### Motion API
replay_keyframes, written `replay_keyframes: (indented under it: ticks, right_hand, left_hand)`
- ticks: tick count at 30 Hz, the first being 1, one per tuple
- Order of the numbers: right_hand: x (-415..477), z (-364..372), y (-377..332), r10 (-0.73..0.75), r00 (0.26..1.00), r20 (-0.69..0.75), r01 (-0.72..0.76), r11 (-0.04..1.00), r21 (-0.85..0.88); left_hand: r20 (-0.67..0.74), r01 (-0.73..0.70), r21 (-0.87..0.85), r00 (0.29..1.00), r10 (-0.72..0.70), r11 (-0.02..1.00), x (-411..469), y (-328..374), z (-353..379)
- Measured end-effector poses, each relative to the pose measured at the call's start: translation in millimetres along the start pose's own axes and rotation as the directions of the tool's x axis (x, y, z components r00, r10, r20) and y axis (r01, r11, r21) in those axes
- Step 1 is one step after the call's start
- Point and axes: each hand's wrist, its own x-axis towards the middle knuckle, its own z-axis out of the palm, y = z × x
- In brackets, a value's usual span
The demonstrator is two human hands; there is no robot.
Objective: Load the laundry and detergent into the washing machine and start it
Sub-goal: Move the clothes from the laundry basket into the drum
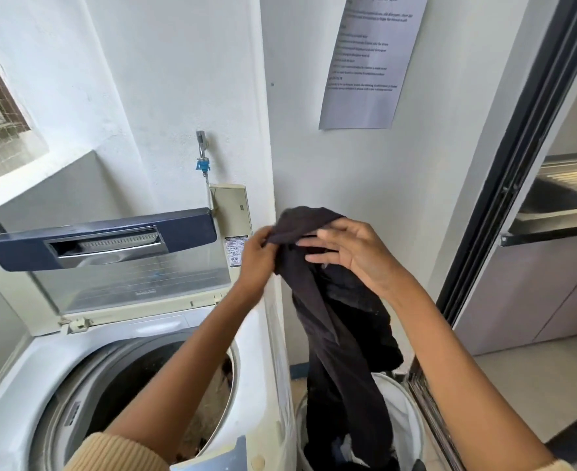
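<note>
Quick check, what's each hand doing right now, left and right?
Left hand: closed, pinching the top edge of the dark garment.
Right hand: fingers spread loosely over the same garment; a firm grip cannot be told.

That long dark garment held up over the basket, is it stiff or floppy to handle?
Probably floppy: the long dark cloth garment hangs limp from both hands, left hand and right hand, trailing into the white laundry basket. It seems light, since fingertips alone hold it.

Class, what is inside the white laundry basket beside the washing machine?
Inside the white laundry basket, dark clothes show, and the lifted dark garment hangs into it. Deeper contents are covered by it.
</note>
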Motion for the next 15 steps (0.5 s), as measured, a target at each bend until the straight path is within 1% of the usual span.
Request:
replay_keyframes:
  ticks: [2, 5, 6, 7, 8, 9, 11, 12, 13, 15]
  right_hand:
    - [-1.1, 1.2, -3.3, -0.038, 0.999, -0.001, 0.038, 0.989, -0.143]
    - [-0.4, 7.9, 11.8, -0.079, 0.989, -0.125, 0.051, 0.976, -0.212]
    - [-0.2, 8.1, 21.4, -0.09, 0.983, -0.162, 0.039, 0.954, -0.297]
    - [1.1, 12.9, 31.7, -0.074, 0.987, -0.145, 0.011, 0.919, -0.395]
    - [2.0, 18.5, 43.3, -0.022, 0.996, -0.083, -0.019, 0.885, -0.465]
    - [1.7, 24.4, 53.2, 0.059, 0.998, 0.006, -0.047, 0.864, -0.502]
    - [8.2, 41.8, 77.2, 0.189, 0.968, 0.168, -0.056, 0.81, -0.584]
    - [13.2, 51.4, 89.9, 0.213, 0.957, 0.198, -0.04, 0.771, -0.635]
    - [18.8, 61.2, 101.4, 0.219, 0.957, 0.191, -0.036, 0.741, -0.671]
    - [29.8, 77.1, 117.5, 0.216, 0.97, 0.113, -0.073, 0.699, -0.711]
  left_hand:
    - [-0.077, -0.017, -0.102, 0.997, 0.009, 0.995, 11.0, 22.8, -27.5]
    - [-0.16, -0.075, -0.228, 0.986, 0.039, 0.971, 18.9, 55.7, -75.2]
    - [-0.181, -0.106, -0.242, 0.982, 0.062, 0.964, 20.1, 63.0, -89.1]
    - [-0.21, -0.133, -0.257, 0.975, 0.079, 0.957, 18.3, 71.3, -105.9]
    - [-0.238, -0.16, -0.272, 0.967, 0.095, 0.949, 16.2, 77.7, -123.1]
    - [-0.269, -0.179, -0.293, 0.958, 0.098, 0.939, 12.0, 83.2, -136.1]
    - [-0.348, -0.206, -0.319, 0.934, 0.087, 0.925, 7.0, 85.0, -167.3]
    - [-0.389, -0.211, -0.325, 0.918, 0.073, 0.922, 5.1, 83.3, -182.4]
    - [-0.427, -0.212, -0.326, 0.902, 0.056, 0.921, -0.1, 84.0, -194.6]
    - [-0.497, -0.223, -0.335, 0.867, 0.029, 0.915, -6.4, 80.2, -223.3]
